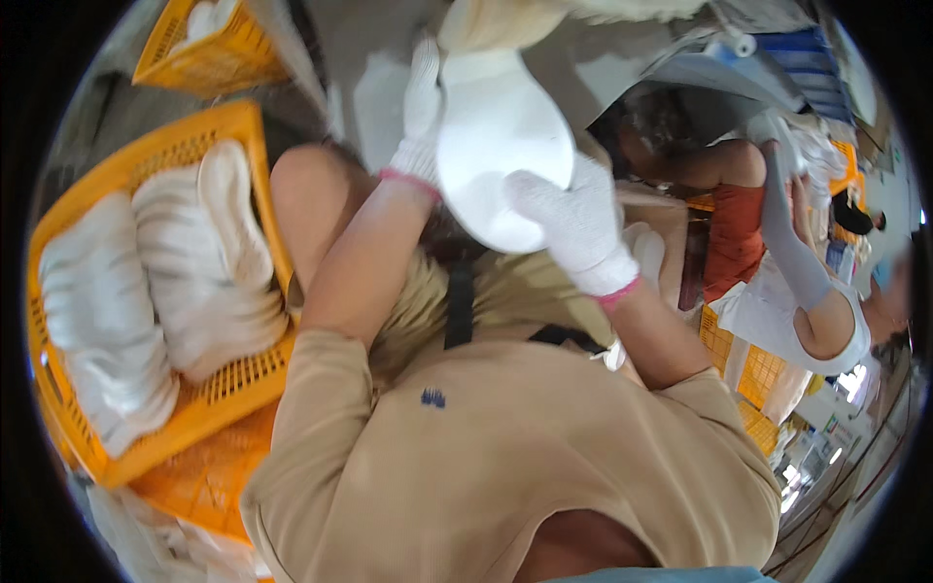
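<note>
Both my hands wear white knit gloves with pink cuffs. My left hand (421, 117) grips the left edge of a white oval sole-shaped piece (496, 136), fingers pointing up along it. My right hand (575, 228) holds the same white piece from its lower right side. The piece is raised in front of me, above my lap. A cream-coloured item (505, 19) sits just above it at the top of the view.
An orange plastic crate (248, 126) on my left holds stacked rows of white sole pieces (209, 262). Another orange crate (194, 53) stands farther back left. On my right, other people sit close by, one in an orange top (734, 233), near more orange crates (753, 374).
</note>
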A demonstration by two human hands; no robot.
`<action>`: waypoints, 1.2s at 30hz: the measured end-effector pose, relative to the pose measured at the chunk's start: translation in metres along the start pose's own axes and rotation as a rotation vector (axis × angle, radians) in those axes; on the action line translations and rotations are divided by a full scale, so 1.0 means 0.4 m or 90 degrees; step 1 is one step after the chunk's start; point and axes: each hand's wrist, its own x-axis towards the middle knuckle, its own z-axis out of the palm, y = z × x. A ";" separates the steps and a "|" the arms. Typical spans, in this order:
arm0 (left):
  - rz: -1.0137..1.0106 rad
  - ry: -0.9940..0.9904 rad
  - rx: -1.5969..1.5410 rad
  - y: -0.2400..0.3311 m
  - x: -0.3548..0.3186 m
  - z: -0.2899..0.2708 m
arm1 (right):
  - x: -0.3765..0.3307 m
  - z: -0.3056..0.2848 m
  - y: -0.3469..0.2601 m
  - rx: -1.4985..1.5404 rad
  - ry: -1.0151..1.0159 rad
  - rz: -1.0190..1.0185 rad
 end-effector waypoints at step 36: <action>0.058 -0.065 0.062 -0.219 0.078 0.234 | 0.207 -0.269 0.009 -0.069 -0.007 -0.172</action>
